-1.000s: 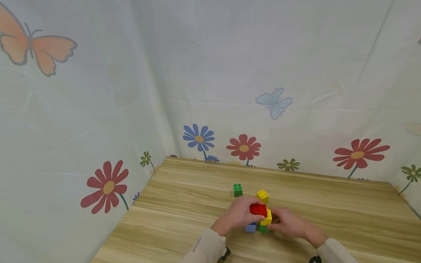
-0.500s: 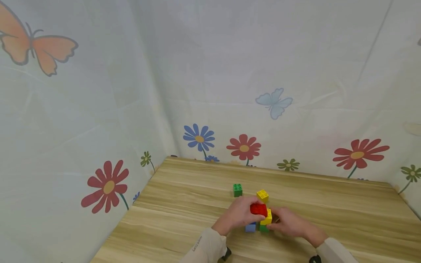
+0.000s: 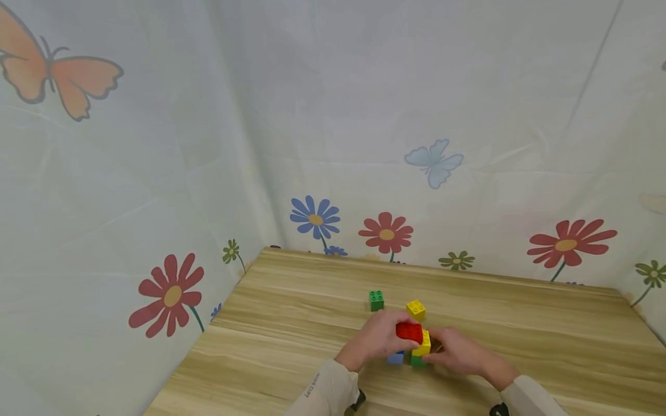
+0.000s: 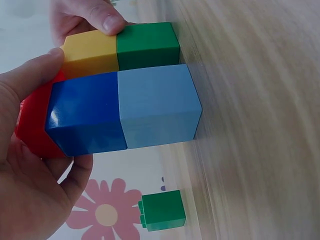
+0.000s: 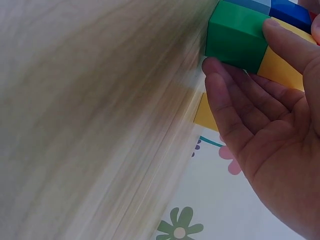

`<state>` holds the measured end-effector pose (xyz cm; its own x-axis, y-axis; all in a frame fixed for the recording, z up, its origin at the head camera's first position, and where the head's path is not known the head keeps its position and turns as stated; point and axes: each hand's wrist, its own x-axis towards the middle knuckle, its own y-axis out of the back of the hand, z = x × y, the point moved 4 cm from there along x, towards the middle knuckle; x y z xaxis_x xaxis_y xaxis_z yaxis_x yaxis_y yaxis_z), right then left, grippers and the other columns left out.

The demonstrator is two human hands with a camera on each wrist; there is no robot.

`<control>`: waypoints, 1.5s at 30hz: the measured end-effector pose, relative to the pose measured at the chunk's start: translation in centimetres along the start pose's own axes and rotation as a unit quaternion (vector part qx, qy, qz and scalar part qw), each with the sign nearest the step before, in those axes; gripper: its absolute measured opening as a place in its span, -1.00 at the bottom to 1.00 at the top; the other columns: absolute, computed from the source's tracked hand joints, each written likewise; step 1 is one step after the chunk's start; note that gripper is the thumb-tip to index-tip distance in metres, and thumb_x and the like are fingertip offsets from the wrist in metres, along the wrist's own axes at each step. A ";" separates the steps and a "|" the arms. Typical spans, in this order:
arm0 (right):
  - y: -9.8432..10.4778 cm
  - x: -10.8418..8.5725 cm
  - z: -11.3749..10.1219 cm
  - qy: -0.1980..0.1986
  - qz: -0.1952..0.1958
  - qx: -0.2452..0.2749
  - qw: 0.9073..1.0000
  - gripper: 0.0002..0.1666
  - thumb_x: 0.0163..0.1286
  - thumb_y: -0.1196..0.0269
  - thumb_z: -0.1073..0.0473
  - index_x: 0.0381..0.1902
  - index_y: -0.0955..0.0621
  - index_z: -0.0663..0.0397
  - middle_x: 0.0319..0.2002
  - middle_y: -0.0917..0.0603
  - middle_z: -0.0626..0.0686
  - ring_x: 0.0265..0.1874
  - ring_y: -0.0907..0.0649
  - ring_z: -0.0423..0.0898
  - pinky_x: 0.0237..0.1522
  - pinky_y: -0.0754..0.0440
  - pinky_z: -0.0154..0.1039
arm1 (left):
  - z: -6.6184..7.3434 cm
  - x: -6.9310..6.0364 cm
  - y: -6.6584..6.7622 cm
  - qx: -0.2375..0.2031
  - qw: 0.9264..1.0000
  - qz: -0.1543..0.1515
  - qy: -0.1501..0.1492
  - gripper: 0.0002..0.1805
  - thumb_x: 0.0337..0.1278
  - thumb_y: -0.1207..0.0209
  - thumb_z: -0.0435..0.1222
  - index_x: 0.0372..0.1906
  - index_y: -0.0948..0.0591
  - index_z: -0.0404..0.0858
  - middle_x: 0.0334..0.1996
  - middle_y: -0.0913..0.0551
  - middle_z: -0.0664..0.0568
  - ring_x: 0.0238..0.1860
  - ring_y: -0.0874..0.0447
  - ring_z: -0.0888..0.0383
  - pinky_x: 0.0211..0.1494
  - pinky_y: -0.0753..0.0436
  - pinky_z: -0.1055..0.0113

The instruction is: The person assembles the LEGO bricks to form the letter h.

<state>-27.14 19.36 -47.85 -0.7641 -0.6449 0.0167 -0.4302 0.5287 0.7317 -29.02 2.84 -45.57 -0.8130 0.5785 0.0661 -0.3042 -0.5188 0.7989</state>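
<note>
Pinching a red studded toy brick [image 3: 409, 332] between thumb and fingers of the left hand [image 3: 376, 338]. Lined up directly below that grip: dark blue brick [image 4: 86, 115], then light blue brick [image 4: 159, 107]. Holding a second stack in the right hand [image 3: 460, 351], just right of the left grip, with upper yellow brick [image 4: 91, 52] set on lower green brick [image 4: 149, 46]. Resting the right thumb at the seam between these two, with fingers on the far side. Hard to tell whether touching between red and upper yellow. Standing on the wood-grain table [image 3: 291, 323] just beyond the left hand, studs up: loose green brick [image 3: 376, 301]. Standing just beyond the left fingertips, also studs up: loose yellow brick [image 3: 415, 310]. Hanging well past both hands: white cloth [image 3: 322, 86] printed with flowers and butterflies.
</note>
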 end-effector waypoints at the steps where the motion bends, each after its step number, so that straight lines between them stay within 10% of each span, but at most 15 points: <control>1: 0.0 0.0 0.0 0.000 0.000 -0.001 1.000 -0.67 0.29 -0.28 0.03 -0.06 -0.55 0.04 -0.28 -0.62 -0.23 -0.33 -0.59 -0.28 -0.30 -0.57 -0.34 | 0.0 0.0 0.0 0.000 1.000 -0.002 0.003 -0.65 0.01 -0.35 -0.04 -0.06 -0.61 0.03 -0.24 -0.57 0.33 -0.30 -0.44 0.36 -0.25 -0.50 0.50; 13: -0.1 0.1 0.0 -0.002 -0.001 0.003 1.000 -0.67 0.29 -0.28 0.03 -0.06 -0.55 0.04 -0.28 -0.62 -0.23 -0.33 -0.60 -0.28 -0.30 -0.58 -0.34 | 0.1 -0.2 0.2 0.009 1.000 -0.005 0.012 -0.64 0.01 -0.35 -0.03 -0.05 -0.61 0.03 -0.23 -0.57 0.34 -0.30 -0.44 0.35 -0.26 -0.49 0.49; 33: -0.2 0.1 0.5 0.010 0.000 0.002 1.000 -0.59 0.13 -0.38 0.26 -0.05 -0.55 0.11 -0.20 -0.63 -0.11 -0.27 -0.62 -0.19 -0.23 -0.61 -0.26 | -4.1 -1.5 -0.6 -0.170 0.985 -0.010 0.018 -0.70 -0.03 -0.38 -0.12 -0.15 -0.59 0.05 -0.29 -0.58 0.34 -0.31 -0.53 0.30 -0.22 -0.54 0.43; 45: 2.5 1.0 1.3 -0.033 0.127 -0.091 0.987 -0.68 0.18 -0.33 0.35 -0.07 -0.58 0.19 -0.09 -0.59 0.13 -0.18 -0.59 0.11 -0.23 -0.61 -0.04 | -3.6 -1.6 -0.5 -0.153 0.988 -0.005 0.026 -0.73 -0.03 -0.38 -0.11 -0.19 -0.58 0.04 -0.32 -0.58 0.34 -0.32 -0.51 0.32 -0.22 -0.52 0.43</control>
<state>-29.58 20.80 -46.85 -0.8683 -0.4636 0.1763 -0.1312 0.5575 0.8198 -29.39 -0.11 -48.26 -0.8316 0.5550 0.0219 -0.4414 -0.6842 0.5806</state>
